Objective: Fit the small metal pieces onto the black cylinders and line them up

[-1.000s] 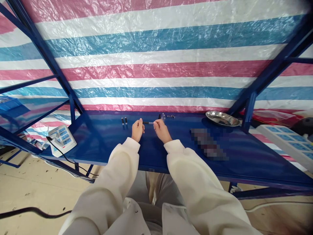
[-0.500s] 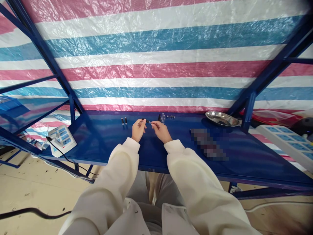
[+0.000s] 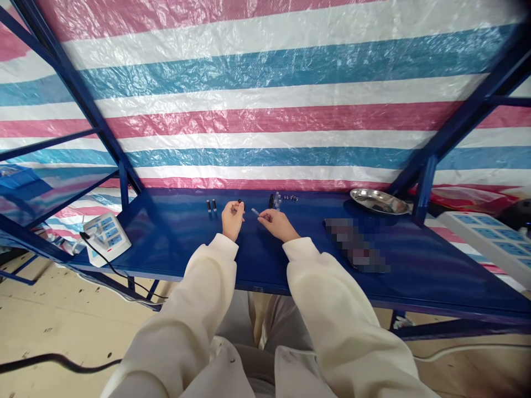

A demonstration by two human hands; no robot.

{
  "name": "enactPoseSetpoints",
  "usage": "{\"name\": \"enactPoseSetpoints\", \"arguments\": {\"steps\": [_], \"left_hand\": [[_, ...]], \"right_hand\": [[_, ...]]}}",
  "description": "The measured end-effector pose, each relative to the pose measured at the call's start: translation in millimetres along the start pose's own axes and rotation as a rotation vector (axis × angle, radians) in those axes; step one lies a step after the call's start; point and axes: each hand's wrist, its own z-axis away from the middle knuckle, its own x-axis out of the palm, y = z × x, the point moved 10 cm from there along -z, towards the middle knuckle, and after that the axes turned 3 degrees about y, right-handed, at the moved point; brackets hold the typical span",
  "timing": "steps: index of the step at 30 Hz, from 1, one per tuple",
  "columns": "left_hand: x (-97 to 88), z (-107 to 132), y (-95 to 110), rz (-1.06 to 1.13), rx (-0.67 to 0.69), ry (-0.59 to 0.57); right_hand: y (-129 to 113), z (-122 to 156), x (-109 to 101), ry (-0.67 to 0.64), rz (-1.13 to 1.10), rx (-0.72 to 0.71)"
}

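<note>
My left hand (image 3: 233, 219) is closed, pinching a small black cylindrical piece (image 3: 241, 204) at its fingertips. Opposite it, my right hand (image 3: 277, 223) pinches a short clear tube (image 3: 255, 211), whose free end points left toward the black piece. A gap separates the two pieces. Beyond my right hand stand several clear tubes (image 3: 277, 197), beside small black pieces (image 3: 271, 200) partly hidden by the hand. Several tiny shiny metal parts (image 3: 291, 198) lie to their right. Left of my left hand, two slim black tubes with pale tips (image 3: 211, 205) stand side by side.
On the blue table (image 3: 166, 237) are an oval steel tray (image 3: 379, 202) at the back right and a dark pixelated object (image 3: 355, 246). A white power strip (image 3: 107, 237) with a black cable sits at the left edge. Another power strip (image 3: 492, 237) is at the right.
My hands have moved apart slightly, the right one shifting right. The black piece and the clear tube, earlier meeting between my fingertips, are now separated, one in each hand.
</note>
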Motion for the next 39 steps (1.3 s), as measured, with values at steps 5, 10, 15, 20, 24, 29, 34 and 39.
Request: {"name": "enactPoseSetpoints", "arguments": {"steps": [5, 10, 15, 20, 24, 29, 34, 39], "left_hand": [[8.3, 3, -1, -0.135, 0.035, -0.067], [26.2, 10, 2, -0.331, 0.159, -0.195], [49.9, 16, 2, -0.498, 0.223, -0.350], [77.8, 18, 1, -0.648, 0.272, -0.460], [89.9, 9, -2, -0.663, 0.237, -0.399], [102.6, 3, -8, -0.714, 0.253, -0.363], [108.0, 2, -14, -0.808, 0.253, -0.379], [111.5, 1, -19, -0.892, 0.220, -0.395]], "right_hand": [[19, 0, -13, -0.039, 0.053, 0.148], [33, 4, -12, -0.118, 0.170, 0.247], [44, 9, -24, -0.043, 0.280, 0.364], [49, 12, -33, 0.051, 0.335, 0.440], [51, 12, -35, 0.096, 0.340, 0.463], [52, 12, -35, 0.100, 0.342, 0.476], [53, 11, -34, 0.095, 0.357, 0.469], [53, 11, -33, 0.114, 0.356, 0.463]]}}
